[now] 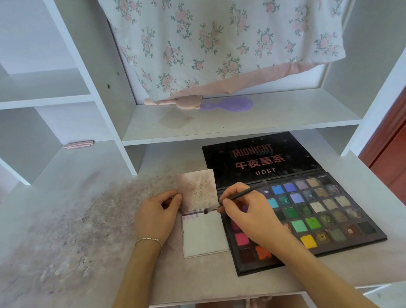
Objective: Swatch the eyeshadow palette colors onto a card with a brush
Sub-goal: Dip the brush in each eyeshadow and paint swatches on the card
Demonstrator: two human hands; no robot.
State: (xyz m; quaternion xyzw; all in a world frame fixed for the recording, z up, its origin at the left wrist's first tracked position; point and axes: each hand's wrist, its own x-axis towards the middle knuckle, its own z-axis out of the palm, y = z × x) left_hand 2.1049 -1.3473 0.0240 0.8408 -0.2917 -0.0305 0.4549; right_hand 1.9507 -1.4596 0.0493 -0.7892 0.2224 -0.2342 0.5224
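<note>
Centre frame: right hand fingers pinch light, slim brush mid-handle; left hand fingers pin flimsy card edge.

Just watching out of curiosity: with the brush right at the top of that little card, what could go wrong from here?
The right hand rests over the open palette, so it might smudge the pans underneath. The brush tip sits at the top edge of the card, so a stroke could slip onto the stained flap above. Loose powder already dusts the desk.
</note>
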